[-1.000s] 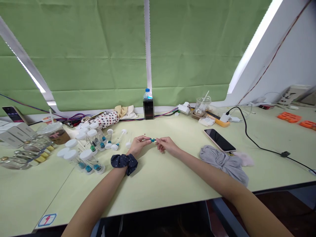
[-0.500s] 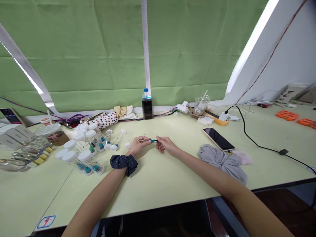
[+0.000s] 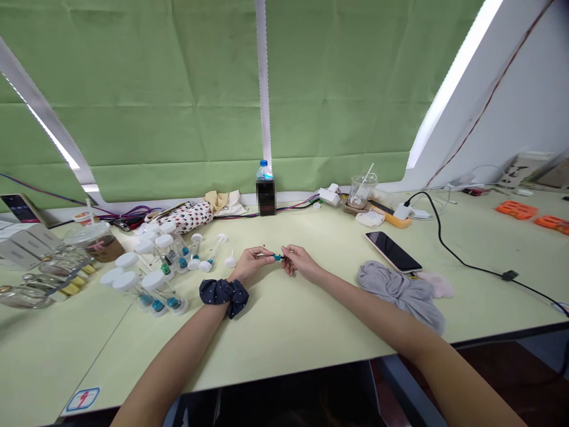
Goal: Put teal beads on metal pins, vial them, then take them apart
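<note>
My left hand (image 3: 252, 261), with a dark dotted scrunchie (image 3: 224, 296) at its wrist, pinches a small teal piece (image 3: 277, 257) between thumb and fingers. From the right, my right hand (image 3: 299, 260) closes on a thin dark piece (image 3: 283, 257) that meets the teal one. Both pieces are too small to name more exactly. Just left of my left hand lies a white cap (image 3: 230, 261) with a thin stem. Farther left, several clear tubes with white caps (image 3: 154, 281) stand in a cluster, teal and green bits inside them.
A phone (image 3: 393, 251) and a grey cloth bow (image 3: 400, 287) lie to the right. At the back stand a water bottle (image 3: 265, 193) and a plastic cup (image 3: 362, 188). A black cable (image 3: 462, 260) crosses the right side. Small glass bottles (image 3: 53, 276) are at far left.
Both hands stay in nearly the same place. The teal piece and the dark piece have shifted slightly downward, and the fingers have changed position a little.
</note>
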`<control>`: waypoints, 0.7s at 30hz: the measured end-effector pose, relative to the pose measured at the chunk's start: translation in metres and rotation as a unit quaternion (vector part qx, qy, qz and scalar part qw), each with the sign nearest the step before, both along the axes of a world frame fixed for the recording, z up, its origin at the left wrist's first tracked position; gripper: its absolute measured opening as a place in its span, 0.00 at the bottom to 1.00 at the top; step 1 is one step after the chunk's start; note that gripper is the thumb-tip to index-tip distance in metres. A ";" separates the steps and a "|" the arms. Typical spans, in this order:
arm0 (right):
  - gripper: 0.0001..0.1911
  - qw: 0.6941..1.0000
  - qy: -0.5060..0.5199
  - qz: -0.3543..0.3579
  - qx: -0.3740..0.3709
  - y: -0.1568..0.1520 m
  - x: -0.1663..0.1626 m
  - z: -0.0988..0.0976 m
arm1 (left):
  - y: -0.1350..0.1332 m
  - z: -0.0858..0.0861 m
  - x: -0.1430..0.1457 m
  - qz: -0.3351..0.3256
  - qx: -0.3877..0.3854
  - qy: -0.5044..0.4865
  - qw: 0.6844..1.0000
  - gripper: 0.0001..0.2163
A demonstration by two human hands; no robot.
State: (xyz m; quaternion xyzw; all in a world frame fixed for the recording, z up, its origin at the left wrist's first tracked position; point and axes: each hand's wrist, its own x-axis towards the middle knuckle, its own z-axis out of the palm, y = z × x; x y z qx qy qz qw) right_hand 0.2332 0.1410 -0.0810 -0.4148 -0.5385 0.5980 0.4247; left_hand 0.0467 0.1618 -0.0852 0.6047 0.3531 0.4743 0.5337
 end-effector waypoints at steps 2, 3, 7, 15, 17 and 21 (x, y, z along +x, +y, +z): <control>0.22 1.000 0.000 0.000 -0.005 0.000 0.000 0.000 | 0.001 -0.001 0.000 0.005 0.019 0.018 1.000 0.10; 0.22 1.000 0.000 0.003 -0.005 0.000 0.000 0.000 | 0.002 -0.002 -0.001 0.010 0.025 0.021 0.999 0.10; 0.21 0.999 -0.013 0.026 0.013 0.001 0.001 -0.003 | 0.004 -0.003 -0.002 0.027 0.004 -0.014 1.000 0.12; 0.21 0.999 -0.016 0.031 0.008 0.004 0.001 -0.007 | 0.004 -0.003 -0.003 0.007 -0.015 -0.022 1.000 0.12; 0.20 1.000 -0.002 0.019 0.001 0.003 0.002 -0.004 | 0.004 -0.004 -0.003 -0.002 -0.004 -0.007 1.000 0.11; 0.20 1.000 0.006 0.011 -0.011 0.002 0.001 -0.001 | 0.003 -0.004 -0.002 -0.012 0.001 0.013 1.000 0.11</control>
